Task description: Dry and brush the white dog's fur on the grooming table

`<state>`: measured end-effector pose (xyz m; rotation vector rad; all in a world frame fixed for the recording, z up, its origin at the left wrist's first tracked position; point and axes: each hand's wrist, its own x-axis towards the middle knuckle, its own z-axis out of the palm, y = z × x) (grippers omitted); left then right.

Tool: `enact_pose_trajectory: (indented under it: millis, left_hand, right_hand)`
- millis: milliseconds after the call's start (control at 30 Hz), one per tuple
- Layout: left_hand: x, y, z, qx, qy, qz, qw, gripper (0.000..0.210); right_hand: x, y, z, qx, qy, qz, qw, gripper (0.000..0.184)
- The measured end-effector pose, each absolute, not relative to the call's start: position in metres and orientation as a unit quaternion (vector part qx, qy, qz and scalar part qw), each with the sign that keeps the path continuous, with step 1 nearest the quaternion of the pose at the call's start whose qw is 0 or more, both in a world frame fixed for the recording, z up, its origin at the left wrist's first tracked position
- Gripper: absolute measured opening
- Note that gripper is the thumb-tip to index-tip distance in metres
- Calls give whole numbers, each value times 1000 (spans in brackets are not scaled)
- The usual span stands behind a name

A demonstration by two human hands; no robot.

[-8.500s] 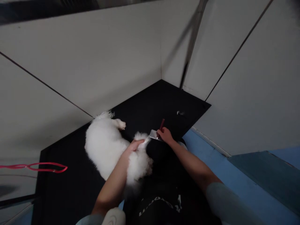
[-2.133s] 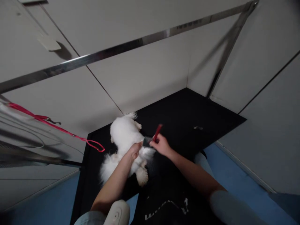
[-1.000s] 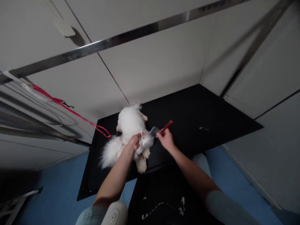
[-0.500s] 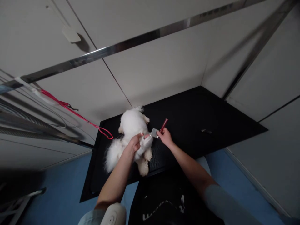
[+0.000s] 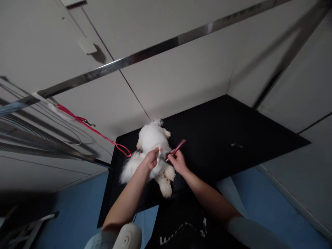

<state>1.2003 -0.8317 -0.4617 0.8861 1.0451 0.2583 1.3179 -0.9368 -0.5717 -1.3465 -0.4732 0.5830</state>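
Observation:
A fluffy white dog (image 5: 152, 135) lies on the black grooming table (image 5: 204, 128), its cream-coloured paws (image 5: 165, 186) toward me. My left hand (image 5: 151, 159) is closed on a tuft of its white fur, thumb and fingers pinched together. In my right hand (image 5: 178, 162) is a slicker brush (image 5: 178, 146) with a dark red handle. Its head is at the coat just right of my left fingers, mostly hidden by the hand and fur.
A red leash loop (image 5: 123, 149) hangs from the metal bar (image 5: 145, 52) at the left, beside the dog. A small dark object with a light part (image 5: 236, 145) lies on the table's right side. Ribbed hoses (image 5: 33, 129) run along the left wall.
My right hand has brought the brush down and left, from just off the fur into it, tilting its handle. My left hand keeps its pinch. The whole view has shifted slightly.

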Motion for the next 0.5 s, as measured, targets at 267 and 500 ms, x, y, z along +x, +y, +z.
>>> enact_pose_trajectory:
  millis: [267, 500]
  left_hand:
    - [1122, -832, -455, 968, 224, -61, 94, 69]
    - [1081, -788, -471, 957, 280, -73, 5, 65]
  right_hand:
    - [1330, -933, -589, -644, -133, 263, 706, 31]
    - [1319, -934, -584, -652, -198, 300, 668, 30]
